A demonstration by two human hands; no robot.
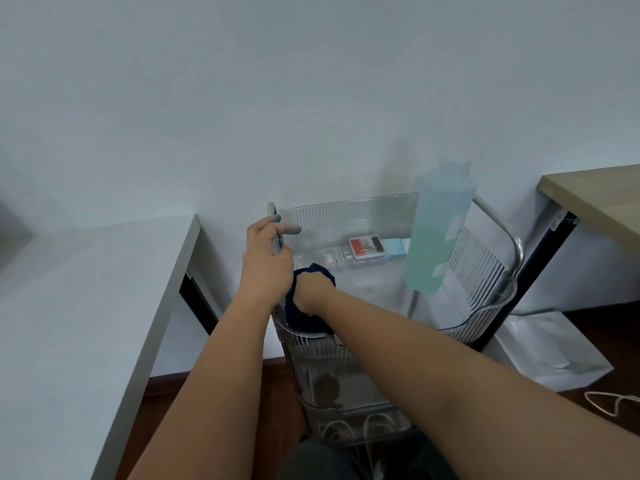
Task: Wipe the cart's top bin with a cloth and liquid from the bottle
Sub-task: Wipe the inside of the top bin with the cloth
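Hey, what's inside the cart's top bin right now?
Inside the top bin: bottle and dark cloth under the right hand. The floor beneath the cloth is hidden.

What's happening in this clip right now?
A person is wiping inside the clear top bin of a rolling cart. The right hand presses a dark blue cloth into the bin's near-left corner, while the left hand grips the cart's metal frame at the left rim. The bottle of blue-green liquid stands in the bin on the right, untouched.
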